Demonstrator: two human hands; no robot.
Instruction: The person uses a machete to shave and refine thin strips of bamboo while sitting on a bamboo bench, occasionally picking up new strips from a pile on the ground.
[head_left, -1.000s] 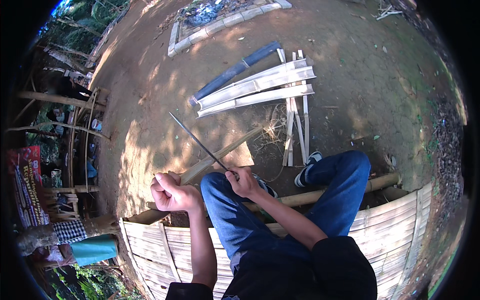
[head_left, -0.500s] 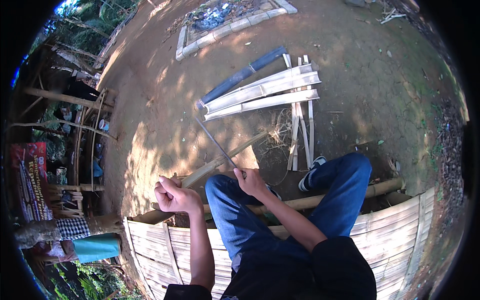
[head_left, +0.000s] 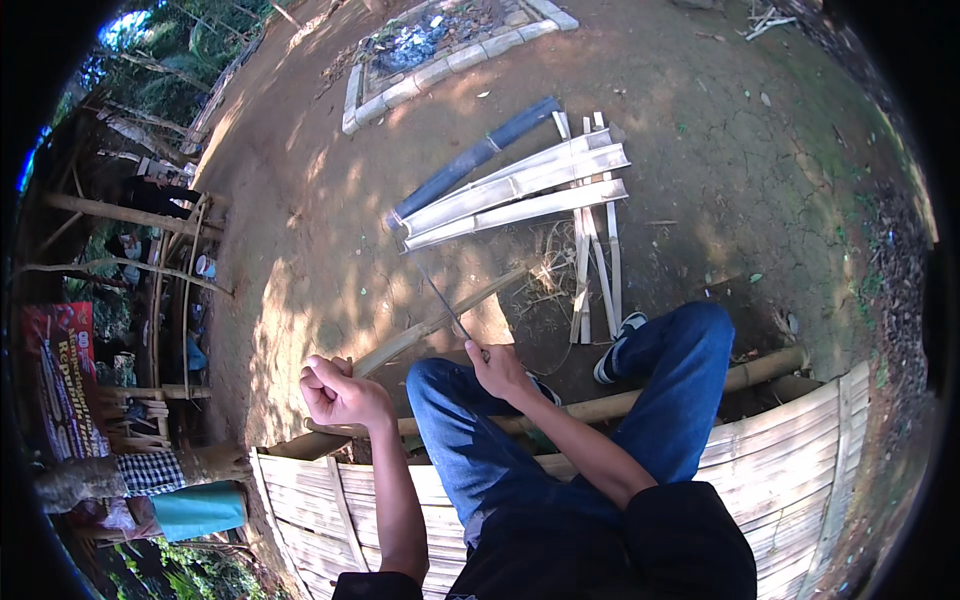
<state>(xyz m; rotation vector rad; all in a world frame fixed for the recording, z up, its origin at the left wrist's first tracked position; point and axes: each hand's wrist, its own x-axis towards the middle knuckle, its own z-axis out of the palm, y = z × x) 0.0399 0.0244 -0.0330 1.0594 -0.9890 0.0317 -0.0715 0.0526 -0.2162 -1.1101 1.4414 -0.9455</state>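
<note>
My left hand is closed in a fist around the near end of a split bamboo strip. The strip slants away from it to the far right, beyond my left knee. My right hand grips a long, thin-bladed knife by its handle, which the fingers mostly hide. The blade points forward and left, crossing the strip near its middle. Whether the edge touches the strip I cannot tell. Ahead on the ground lie several pale split bamboo pieces beside a dark bamboo pole.
Narrow bamboo slats lie under the split pieces, with shavings beside them. I sit on a slatted bamboo bench with a round front pole. A brick-edged ash pit is farther off. A red banner hangs at left.
The blade has shifted slightly relative to the strip, and the right thumb points more upward. Both hands keep their holds. The whole view has shifted a little.
</note>
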